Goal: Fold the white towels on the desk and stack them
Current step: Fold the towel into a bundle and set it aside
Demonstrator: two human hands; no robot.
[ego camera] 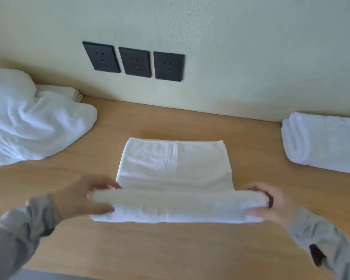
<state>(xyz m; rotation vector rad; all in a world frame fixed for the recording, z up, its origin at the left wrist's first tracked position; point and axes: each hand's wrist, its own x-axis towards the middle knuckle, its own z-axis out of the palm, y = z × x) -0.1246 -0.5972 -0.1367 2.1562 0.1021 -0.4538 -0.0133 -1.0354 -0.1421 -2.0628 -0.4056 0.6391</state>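
A white towel (174, 170) lies lengthwise on the wooden desk (170, 249), partly folded, its near end doubled over into a thick band. My left hand (85, 197) grips the left end of that band, thumb below and fingers above. My right hand (271, 203) grips the right end the same way. A heap of unfolded white towels (28, 122) sits at the far left. A stack of folded white towels (323, 142) lies at the far right.
A pale wall (230, 47) runs along the back of the desk, with three black sockets (133, 61) set in it. Behind the heap lies another folded cloth (69, 91). Bare wood shows between the towel and each pile.
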